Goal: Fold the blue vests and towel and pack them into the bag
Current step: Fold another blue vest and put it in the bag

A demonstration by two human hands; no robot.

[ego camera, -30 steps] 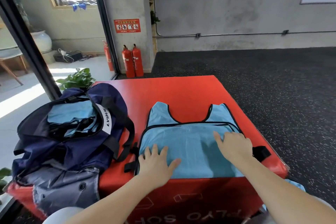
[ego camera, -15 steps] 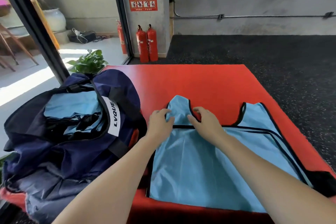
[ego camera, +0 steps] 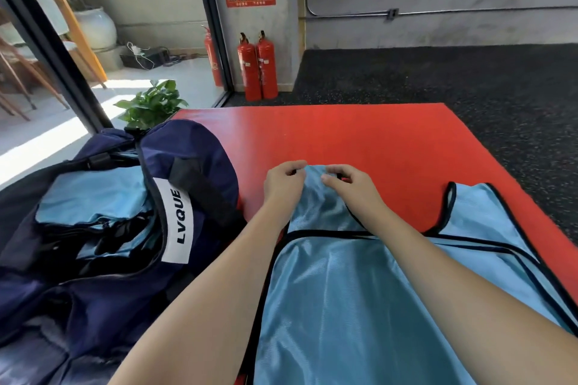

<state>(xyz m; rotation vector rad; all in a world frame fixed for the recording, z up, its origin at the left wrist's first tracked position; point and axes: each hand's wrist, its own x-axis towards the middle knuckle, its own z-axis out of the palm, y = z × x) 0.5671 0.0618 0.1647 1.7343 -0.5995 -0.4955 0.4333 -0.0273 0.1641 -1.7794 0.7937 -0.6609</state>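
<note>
Both hands, left hand (ego camera: 283,180) and right hand (ego camera: 350,186), pinching the blue vest's (ego camera: 359,291) left shoulder strap (ego camera: 312,180); vest flat on red mat (ego camera: 359,141), open navy duffel bag (ego camera: 175,172) just left.

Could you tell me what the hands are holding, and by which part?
Both the left hand and right hand pinch the blue vest at its left shoulder strap's top.

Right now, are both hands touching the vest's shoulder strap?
Touching. The head view shows the left hand and the right hand each pinching the near-left shoulder strap of the vest, lifting it off the red mat.
</note>
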